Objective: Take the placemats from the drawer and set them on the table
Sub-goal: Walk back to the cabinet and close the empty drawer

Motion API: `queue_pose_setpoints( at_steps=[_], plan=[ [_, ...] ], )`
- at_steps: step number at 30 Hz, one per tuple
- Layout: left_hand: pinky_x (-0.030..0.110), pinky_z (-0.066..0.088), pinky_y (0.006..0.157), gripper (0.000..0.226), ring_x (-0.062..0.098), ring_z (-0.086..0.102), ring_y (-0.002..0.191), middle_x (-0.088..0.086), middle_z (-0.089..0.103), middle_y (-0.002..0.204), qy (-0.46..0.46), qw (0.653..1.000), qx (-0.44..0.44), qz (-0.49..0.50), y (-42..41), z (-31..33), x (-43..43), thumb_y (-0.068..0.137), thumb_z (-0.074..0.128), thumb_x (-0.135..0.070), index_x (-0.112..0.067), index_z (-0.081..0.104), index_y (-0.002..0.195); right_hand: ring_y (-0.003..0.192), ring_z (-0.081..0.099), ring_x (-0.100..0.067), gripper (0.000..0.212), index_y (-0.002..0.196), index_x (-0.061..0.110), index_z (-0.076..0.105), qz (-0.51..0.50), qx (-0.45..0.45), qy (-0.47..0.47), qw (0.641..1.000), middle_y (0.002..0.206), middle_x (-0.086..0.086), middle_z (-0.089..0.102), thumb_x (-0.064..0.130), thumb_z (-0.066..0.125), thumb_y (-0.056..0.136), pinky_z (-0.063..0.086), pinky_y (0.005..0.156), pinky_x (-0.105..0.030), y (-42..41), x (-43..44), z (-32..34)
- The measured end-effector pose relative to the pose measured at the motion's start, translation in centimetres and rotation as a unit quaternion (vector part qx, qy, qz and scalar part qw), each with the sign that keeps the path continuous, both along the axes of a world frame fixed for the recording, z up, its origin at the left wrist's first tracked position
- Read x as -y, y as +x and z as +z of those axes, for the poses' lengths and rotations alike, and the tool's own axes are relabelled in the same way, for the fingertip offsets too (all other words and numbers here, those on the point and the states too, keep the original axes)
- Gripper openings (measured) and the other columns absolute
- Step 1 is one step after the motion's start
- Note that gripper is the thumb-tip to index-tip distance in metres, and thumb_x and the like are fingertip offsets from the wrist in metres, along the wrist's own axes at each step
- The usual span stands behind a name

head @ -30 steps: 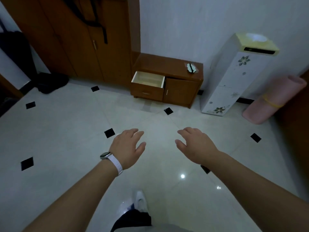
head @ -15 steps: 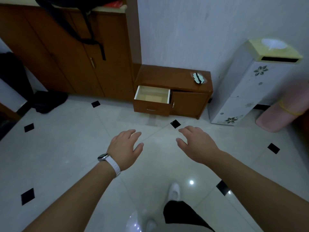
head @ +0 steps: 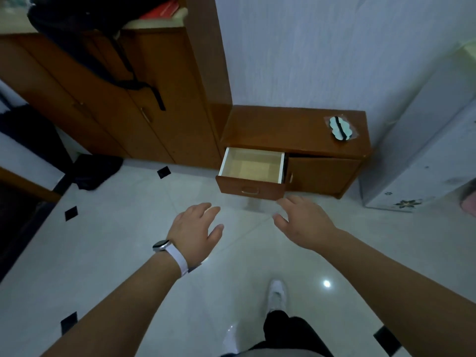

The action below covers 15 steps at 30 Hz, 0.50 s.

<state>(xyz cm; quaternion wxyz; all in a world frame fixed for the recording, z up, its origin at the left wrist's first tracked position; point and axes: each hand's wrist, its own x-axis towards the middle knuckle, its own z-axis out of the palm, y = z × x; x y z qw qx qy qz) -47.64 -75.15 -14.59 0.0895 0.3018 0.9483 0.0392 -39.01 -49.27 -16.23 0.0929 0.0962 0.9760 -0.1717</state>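
Observation:
A low brown wooden cabinet (head: 291,127) stands against the white wall, its left drawer (head: 253,166) pulled out. The drawer's pale wooden inside shows no placemats that I can make out. My left hand (head: 194,230), with a white-strapped watch on the wrist, hovers over the floor in front of the drawer, fingers apart and holding nothing. My right hand (head: 304,222) is stretched out beside it, fingers spread, its fingertips just below the drawer's front right corner. No table is in view.
A small blue-and-black object (head: 340,128) lies on the cabinet top. A tall brown wardrobe (head: 144,104) with a black bag strap hanging stands to the left. A white flowered appliance (head: 422,155) stands at the right. Dark clothing (head: 95,171) lies on the tiled floor.
The view has moved closer to the cabinet, so the drawer looks larger and nearer to both hands. Both hands stay empty and spread; my right foot has stepped forward.

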Motion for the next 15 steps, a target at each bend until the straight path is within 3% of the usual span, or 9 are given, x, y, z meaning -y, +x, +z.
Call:
queue_pose_setpoints(
  at_steps=[15],
  plan=[
    [0.043, 0.042, 0.098, 0.069, 0.028, 0.051, 0.123, 0.009, 0.056, 0.135, 0.006, 1.0, 0.022, -0.008, -12.1, -2.0, -4.6, 0.084, 0.024, -0.056, -0.018, 0.055, 0.132, 0.119, 0.048, -0.023, 0.049, 0.135, 0.02, 0.05, -0.03, 0.021, -0.012, 0.999, 0.132, -0.001, 0.054, 0.048, 0.04, 0.097, 0.045, 0.095, -0.041, -9.9, -5.3, -2.1]
  ],
)
